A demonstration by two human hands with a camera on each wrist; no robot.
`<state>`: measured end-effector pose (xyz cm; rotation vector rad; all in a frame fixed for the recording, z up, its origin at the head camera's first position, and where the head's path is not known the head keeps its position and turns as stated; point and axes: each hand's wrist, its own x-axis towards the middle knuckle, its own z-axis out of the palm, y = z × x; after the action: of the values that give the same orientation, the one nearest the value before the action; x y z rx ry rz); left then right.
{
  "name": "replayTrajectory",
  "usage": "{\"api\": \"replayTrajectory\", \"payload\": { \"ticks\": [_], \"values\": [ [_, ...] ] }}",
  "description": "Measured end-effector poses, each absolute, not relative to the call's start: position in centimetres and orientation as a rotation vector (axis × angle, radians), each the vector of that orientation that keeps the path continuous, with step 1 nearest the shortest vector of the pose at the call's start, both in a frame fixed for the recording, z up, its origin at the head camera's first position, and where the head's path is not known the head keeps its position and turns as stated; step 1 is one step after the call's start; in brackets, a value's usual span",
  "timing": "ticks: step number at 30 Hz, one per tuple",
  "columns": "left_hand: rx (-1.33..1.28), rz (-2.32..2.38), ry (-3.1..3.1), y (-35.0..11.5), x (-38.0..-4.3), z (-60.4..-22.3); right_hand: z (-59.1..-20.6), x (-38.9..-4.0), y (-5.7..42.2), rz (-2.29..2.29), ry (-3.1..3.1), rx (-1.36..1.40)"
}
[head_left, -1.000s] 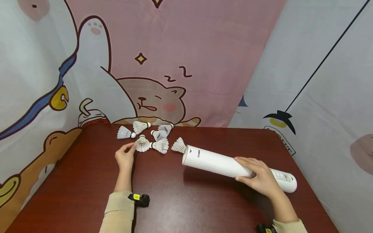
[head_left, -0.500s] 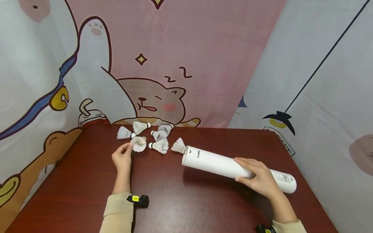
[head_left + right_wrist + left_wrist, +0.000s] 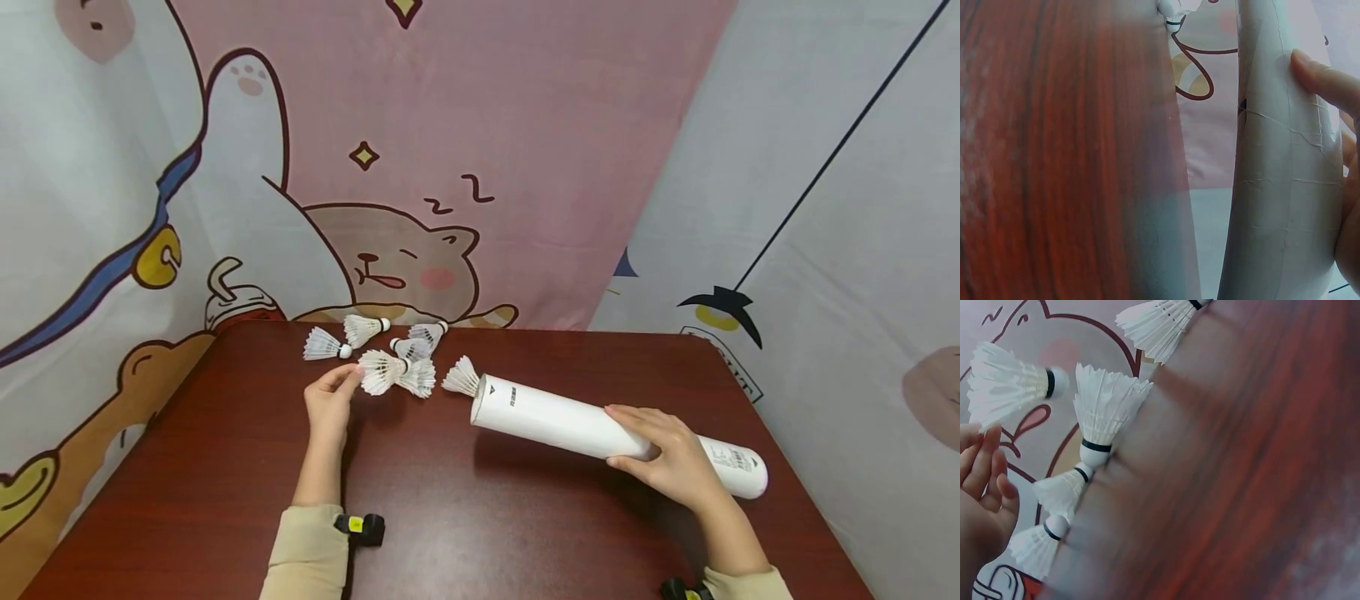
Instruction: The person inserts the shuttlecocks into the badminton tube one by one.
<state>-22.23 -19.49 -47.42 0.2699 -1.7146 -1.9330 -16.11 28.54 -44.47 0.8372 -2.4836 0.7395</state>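
Observation:
My left hand [image 3: 330,404] pinches a white feather shuttlecock [image 3: 380,372] by its skirt edge. In the left wrist view, that shuttlecock [image 3: 1007,387] is raised, its black-banded cork pointing away from the fingers [image 3: 990,447]. Behind it in the head view, and partly covered, lies another shuttlecock [image 3: 420,382]. My right hand [image 3: 667,454] grips a long white shuttlecock tube [image 3: 551,417] around its body, tilted with the mouth toward the left. Feathers of one shuttlecock [image 3: 461,377] stick out at the tube's mouth; its cork is hidden. The right wrist view shows the thumb [image 3: 1316,75] along the creased tube.
Several more shuttlecocks lie near the table's back edge, among them a left one [image 3: 324,343], a rear one [image 3: 363,330] and an overlapping pair with one shuttlecock [image 3: 427,334] at the rear. A printed cloth [image 3: 540,167] hangs behind the brown table [image 3: 420,517].
The pinched shuttlecock moved slightly left, away from its neighbour, then back right, turning so its skirt faces my left hand. The right hand and tube have stayed nearly still.

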Motion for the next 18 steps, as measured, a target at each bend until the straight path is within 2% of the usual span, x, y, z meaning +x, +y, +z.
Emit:
{"api": "replayTrajectory", "payload": {
  "ticks": [10, 18],
  "values": [
    [0.047, -2.192, -1.762, -17.5, -21.1, -44.7, -44.4, -16.2, 28.5, 0.741, -2.477, 0.843],
    [-0.085, -2.219, -1.83, -15.6, -20.8, -44.2, -44.7, -16.3, 28.7, 0.739, -2.454, 0.857]
  ]
}}
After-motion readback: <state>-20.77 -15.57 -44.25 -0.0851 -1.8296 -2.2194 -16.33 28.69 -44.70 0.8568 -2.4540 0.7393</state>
